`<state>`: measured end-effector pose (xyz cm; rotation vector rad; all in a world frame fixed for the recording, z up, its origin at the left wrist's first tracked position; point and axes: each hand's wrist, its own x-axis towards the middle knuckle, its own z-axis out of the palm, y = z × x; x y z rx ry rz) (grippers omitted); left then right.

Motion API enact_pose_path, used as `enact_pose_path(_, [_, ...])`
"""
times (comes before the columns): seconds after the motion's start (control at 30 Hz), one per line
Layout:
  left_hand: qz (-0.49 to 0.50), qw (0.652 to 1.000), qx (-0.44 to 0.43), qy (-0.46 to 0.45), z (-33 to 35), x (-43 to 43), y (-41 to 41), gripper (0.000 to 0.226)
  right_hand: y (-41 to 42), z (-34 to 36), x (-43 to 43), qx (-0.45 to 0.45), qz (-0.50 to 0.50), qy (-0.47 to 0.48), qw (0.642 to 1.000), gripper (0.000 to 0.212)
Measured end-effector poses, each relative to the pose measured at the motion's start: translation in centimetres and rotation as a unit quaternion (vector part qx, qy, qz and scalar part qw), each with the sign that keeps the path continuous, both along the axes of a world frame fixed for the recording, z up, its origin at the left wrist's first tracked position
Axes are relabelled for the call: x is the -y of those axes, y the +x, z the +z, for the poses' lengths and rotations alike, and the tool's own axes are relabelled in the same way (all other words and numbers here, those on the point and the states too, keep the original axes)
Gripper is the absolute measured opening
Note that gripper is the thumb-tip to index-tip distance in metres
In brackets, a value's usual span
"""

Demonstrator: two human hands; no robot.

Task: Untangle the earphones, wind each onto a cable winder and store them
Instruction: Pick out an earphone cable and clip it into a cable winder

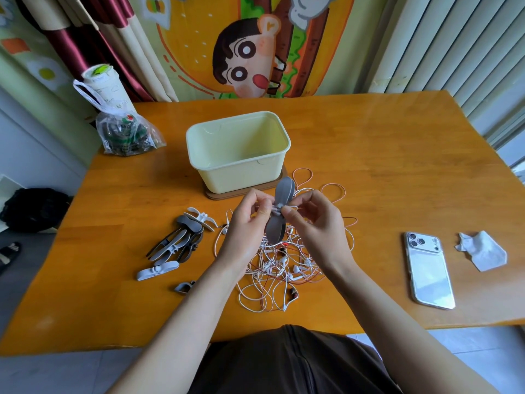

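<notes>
We see a grey two-winged cable winder (pixel 284 191) held up over the orange wooden tabletop (pixel 397 172). The left hand (pixel 245 220) and the right hand (pixel 315 220) each pinch its thin middle with curled fingers and thumb, where a white cable (pixel 276 207) sits. Under the hands lies a messy heap of white and red earphones (pixel 284 268). Spare grey and white winders (pixel 181 240) lie to the left. A pale yellow plastic box (pixel 199 163) stands behind. A white phone (pixel 429 271) lies to the right.
</notes>
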<state>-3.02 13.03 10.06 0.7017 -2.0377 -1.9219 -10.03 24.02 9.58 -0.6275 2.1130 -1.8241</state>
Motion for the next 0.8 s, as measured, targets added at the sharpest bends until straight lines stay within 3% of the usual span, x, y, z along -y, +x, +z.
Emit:
enact_pose_path(0.17, [0.007,1.000,0.000,0.027,0.3,0.2,0.0,0.013,-0.2,0.2,0.2,0.017,-0.009,0.000,1.000,0.014])
enact_pose_path(0.37, [0.021,0.999,-0.003,-0.027,-0.2,0.6,-0.3,0.013,-0.2,0.1,0.4,0.032,0.003,0.006,0.999,0.013])
enact_pose_path(0.8, [0.006,0.999,0.026,-0.030,-0.3,0.5,-0.7,0.014,-1.1,-0.3,0.6,0.077,-0.008,0.018,0.997,0.016])
